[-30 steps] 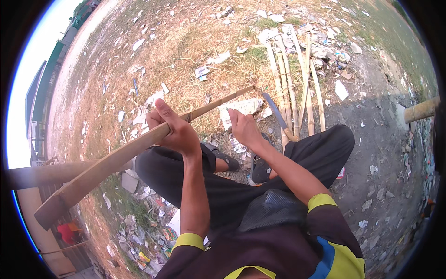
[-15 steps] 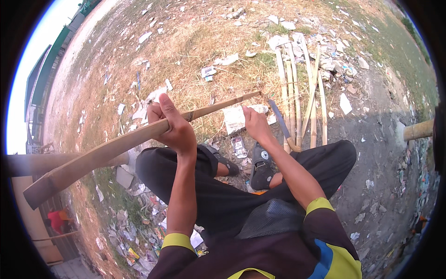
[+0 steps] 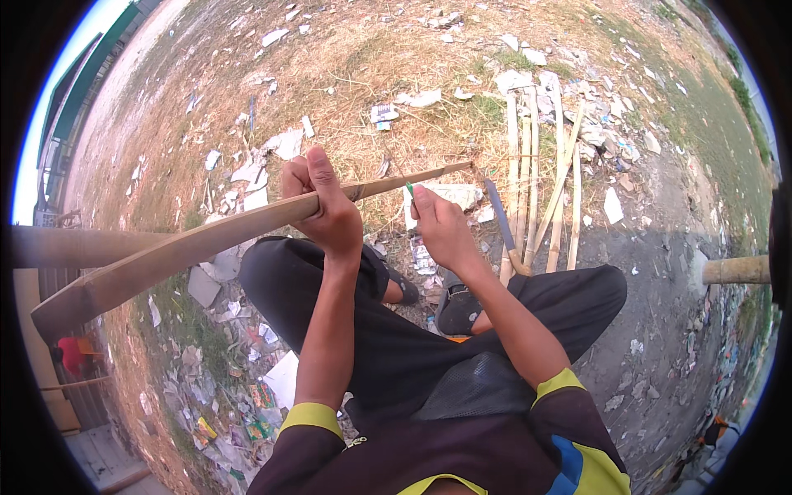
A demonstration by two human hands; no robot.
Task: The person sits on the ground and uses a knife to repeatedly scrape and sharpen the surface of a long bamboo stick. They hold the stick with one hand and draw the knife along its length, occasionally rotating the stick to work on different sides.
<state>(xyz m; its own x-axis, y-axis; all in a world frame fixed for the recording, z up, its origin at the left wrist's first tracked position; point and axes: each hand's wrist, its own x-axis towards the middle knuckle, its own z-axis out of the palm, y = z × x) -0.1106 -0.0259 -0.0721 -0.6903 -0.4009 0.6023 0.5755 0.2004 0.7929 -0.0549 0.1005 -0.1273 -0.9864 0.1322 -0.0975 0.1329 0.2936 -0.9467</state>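
Note:
A long split bamboo strip (image 3: 223,225) slants across in front of me, its wide end low at the left and its narrow tip far to the right. My left hand (image 3: 328,206) is closed around it, thumb up. My right hand (image 3: 441,227) is closed on a small green-handled knife (image 3: 409,189), mostly hidden by the fingers. Its thin blade crosses close to the strip's narrow part; whether it touches I cannot tell. Just right of this hand, a large dark-bladed knife (image 3: 500,216) with a wooden handle leans near my knee.
Several pale bamboo strips (image 3: 534,165) lie side by side at the right, one crossing the others. Horizontal poles stand at the left (image 3: 91,247) and right (image 3: 737,271). Paper and plastic litter covers the dry grass. A red shape (image 3: 74,360) shows at the far left.
My right hand has shifted left along the strip and turned, bringing the green handle into sight. The view has tilted slightly; my left hand keeps its hold.

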